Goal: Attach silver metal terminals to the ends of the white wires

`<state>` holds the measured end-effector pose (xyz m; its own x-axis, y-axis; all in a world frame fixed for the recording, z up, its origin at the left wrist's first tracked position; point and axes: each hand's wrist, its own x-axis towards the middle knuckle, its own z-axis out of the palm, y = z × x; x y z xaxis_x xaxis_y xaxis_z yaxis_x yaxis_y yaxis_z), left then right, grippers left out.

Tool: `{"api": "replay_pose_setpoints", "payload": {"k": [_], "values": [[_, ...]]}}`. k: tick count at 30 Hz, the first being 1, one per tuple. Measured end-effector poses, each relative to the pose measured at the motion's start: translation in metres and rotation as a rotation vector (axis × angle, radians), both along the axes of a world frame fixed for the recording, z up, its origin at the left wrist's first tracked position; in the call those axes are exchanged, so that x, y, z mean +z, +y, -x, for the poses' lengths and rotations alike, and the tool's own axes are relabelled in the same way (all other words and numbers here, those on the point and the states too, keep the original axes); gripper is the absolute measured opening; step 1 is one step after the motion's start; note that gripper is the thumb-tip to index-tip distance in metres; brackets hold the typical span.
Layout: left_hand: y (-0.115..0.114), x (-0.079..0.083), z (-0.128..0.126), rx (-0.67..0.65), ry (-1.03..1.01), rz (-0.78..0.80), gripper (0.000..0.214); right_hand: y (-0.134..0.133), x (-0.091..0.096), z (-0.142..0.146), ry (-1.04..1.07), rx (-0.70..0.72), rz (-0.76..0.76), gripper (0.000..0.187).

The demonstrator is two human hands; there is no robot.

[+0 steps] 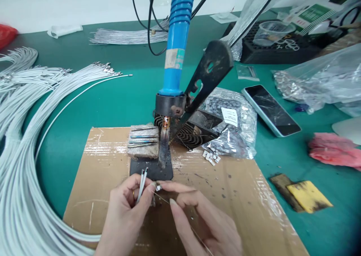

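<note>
My left hand (125, 207) is closed on a few white cables (141, 186), their bare ends pointing up. At its thumb tip sits a small white-and-silver connector piece (158, 187), and the right index fingertip touches it. My right hand (204, 214) pinches a thin strand of solder wire (202, 242) between thumb and fingers. The strand runs from near the left thumb down past the right hand. Just beyond the hands, a blue-handled soldering iron (180, 34) is fixed tip-down in a black bracket (210, 73), its tip (163, 150) above a black pad (150, 169).
Cardboard (239, 199) covers the green table (124, 98). A large bundle of white cables (22, 165) curves along the left. Small pieces (211, 156) lie by a clear bag (225, 113). A phone (270, 109), yellow sponge (309, 196) and pink cloth (334, 150) are at right.
</note>
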<state>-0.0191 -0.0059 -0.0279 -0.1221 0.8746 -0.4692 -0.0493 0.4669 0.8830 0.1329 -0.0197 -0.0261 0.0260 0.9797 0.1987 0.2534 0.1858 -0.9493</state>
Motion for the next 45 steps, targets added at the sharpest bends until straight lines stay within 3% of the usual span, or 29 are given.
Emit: {"api": "replay_pose_setpoints", "payload": {"k": [8,13,17,23,37,45], "values": [[0.004,0.006,0.001,0.054,-0.094,0.042,0.039,-0.001,0.002,0.008,0.141,-0.196,0.157,0.022],[0.005,0.008,-0.001,0.141,-0.108,-0.003,0.036,0.007,0.004,0.006,0.177,-0.29,0.146,0.018],[0.007,0.013,-0.006,0.217,-0.107,0.009,0.039,0.01,0.006,0.008,0.193,-0.296,0.125,0.019],[0.006,0.01,-0.004,0.159,-0.084,0.005,0.039,0.011,0.008,0.009,0.146,-0.295,0.118,0.024],[0.006,0.009,-0.004,0.168,-0.13,0.009,0.04,0.013,0.011,0.017,0.279,-0.273,0.096,0.024],[0.005,0.004,-0.003,0.174,-0.129,0.009,0.038,0.012,0.012,0.015,0.229,-0.272,0.095,0.026]]}}
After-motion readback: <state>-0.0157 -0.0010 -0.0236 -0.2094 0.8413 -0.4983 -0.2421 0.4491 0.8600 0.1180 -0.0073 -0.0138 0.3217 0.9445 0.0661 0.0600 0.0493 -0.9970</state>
